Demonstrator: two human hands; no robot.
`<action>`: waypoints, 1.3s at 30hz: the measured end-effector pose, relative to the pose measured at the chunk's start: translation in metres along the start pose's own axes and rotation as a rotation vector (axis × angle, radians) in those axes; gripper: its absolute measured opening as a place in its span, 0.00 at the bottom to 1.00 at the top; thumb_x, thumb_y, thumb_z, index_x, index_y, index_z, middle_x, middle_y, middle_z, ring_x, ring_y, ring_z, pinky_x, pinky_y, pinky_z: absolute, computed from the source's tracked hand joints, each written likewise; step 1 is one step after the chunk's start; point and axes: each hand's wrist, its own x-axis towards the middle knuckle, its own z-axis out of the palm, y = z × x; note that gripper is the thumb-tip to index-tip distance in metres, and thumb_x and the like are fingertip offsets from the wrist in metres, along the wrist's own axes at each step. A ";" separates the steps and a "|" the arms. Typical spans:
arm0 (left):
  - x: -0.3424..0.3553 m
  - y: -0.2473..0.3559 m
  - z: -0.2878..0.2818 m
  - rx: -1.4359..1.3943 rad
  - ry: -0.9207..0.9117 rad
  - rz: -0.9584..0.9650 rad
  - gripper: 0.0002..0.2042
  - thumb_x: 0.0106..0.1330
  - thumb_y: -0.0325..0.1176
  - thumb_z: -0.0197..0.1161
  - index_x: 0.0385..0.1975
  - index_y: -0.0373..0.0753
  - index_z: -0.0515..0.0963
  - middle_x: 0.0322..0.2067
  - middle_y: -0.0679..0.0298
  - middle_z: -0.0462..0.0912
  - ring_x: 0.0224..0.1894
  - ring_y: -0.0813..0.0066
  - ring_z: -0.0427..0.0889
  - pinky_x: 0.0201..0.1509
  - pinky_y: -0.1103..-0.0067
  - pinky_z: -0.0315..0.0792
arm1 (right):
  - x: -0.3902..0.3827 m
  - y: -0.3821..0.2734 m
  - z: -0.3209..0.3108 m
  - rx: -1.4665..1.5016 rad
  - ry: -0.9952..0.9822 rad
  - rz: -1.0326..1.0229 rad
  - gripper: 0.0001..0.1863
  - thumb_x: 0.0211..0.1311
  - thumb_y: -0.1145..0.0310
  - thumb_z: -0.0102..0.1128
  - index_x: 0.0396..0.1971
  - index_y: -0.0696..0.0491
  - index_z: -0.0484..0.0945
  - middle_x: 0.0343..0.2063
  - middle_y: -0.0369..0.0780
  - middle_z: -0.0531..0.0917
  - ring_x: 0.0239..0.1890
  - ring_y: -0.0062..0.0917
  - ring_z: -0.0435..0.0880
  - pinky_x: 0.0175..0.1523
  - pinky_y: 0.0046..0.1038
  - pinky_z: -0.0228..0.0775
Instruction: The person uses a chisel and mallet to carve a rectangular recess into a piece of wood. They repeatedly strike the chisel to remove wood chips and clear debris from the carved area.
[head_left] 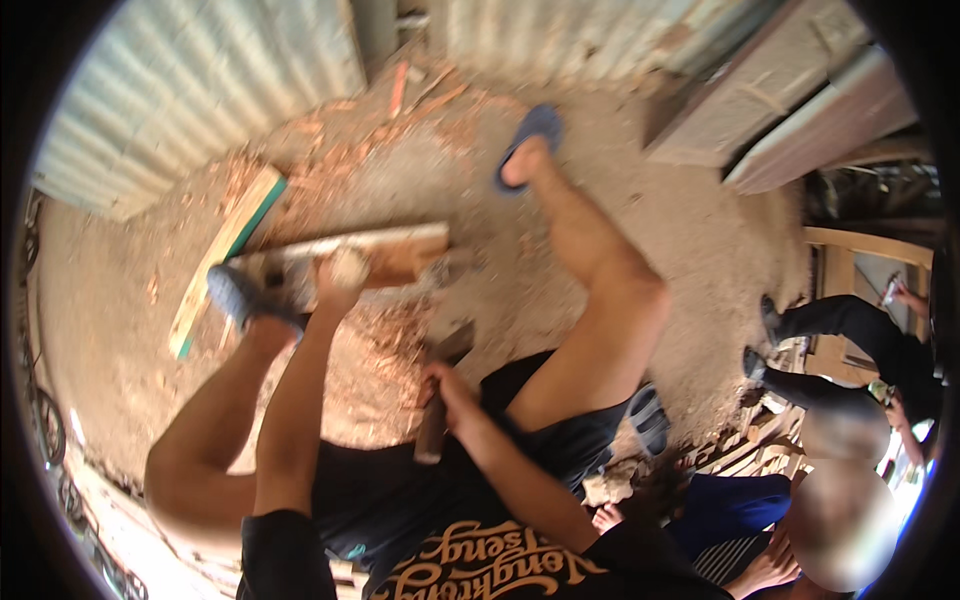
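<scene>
My left hand (333,285) is closed round a pale, rounded piece of wood (350,267), whose end faces up. It is held over a thick wooden plank (412,256) lying on the dirt floor, and my left foot in a grey-blue clog rests by the plank's left end. In front of my lap, my right hand (447,390) grips the brown handle of a chopping tool (430,432) with a dark, flat blade. The blade is blurred, so its exact shape is unclear. Wood chips (385,345) lie between the plank and me.
A green-edged board (225,255) lies left of the plank. Corrugated metal sheets (210,100) stand at the back; large planks (790,85) lean at back right. Two other people (850,330) (730,520) sit on my right near scrap wood (760,440).
</scene>
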 end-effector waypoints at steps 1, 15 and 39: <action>-0.001 0.003 0.005 0.719 0.048 0.219 0.05 0.61 0.29 0.64 0.34 0.38 0.79 0.31 0.62 0.83 0.33 0.69 0.81 0.40 0.74 0.76 | 0.001 0.001 0.001 0.045 -0.022 0.054 0.10 0.58 0.68 0.55 0.20 0.49 0.67 0.14 0.32 0.67 0.16 0.17 0.67 0.24 0.25 0.67; -0.007 0.039 0.079 1.062 0.139 -0.262 0.22 0.69 0.53 0.56 0.40 0.36 0.78 0.34 0.62 0.84 0.38 0.68 0.81 0.45 0.71 0.72 | 0.002 0.005 -0.013 0.019 0.016 0.100 0.09 0.58 0.69 0.57 0.29 0.53 0.65 0.18 0.34 0.65 0.18 0.19 0.66 0.24 0.27 0.65; -0.024 0.016 0.134 0.838 0.039 0.151 0.09 0.53 0.22 0.63 0.35 0.35 0.77 0.36 0.60 0.83 0.38 0.63 0.81 0.45 0.78 0.75 | 0.007 0.007 -0.002 0.048 0.000 0.037 0.09 0.58 0.68 0.58 0.29 0.53 0.67 0.17 0.34 0.66 0.17 0.20 0.67 0.23 0.28 0.65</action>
